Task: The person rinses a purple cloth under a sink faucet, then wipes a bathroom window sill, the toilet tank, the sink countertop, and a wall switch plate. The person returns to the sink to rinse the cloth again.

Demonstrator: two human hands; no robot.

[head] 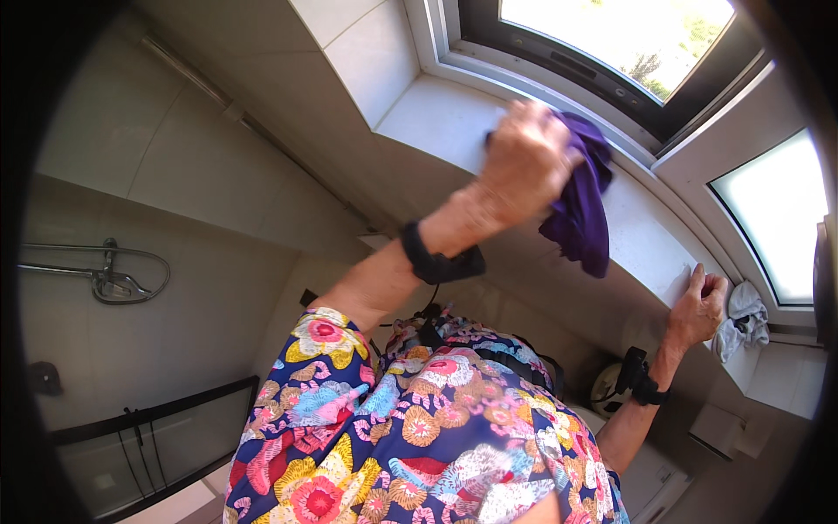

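My left hand (531, 154), blurred, is closed on a purple cloth (586, 196) over the white tiled window sill (440, 118). Part of the cloth hangs down past the sill's front edge. Farther right, my right hand (699, 308) rests at the front edge of the sill with its fingers curled in; nothing shows in it. Just beside it, a crumpled pale cloth (741, 321) with a dark patch lies in the sill's right corner. Both wrists wear black bands with small devices.
A dark-framed window (576, 69) stands above the sill, with a white-framed frosted pane (776, 216) at right. A metal shower mixer with a hose (118, 281) is on the left wall, above a black-framed panel (157, 452). A white wall-mounted holder (717, 429) is at lower right.
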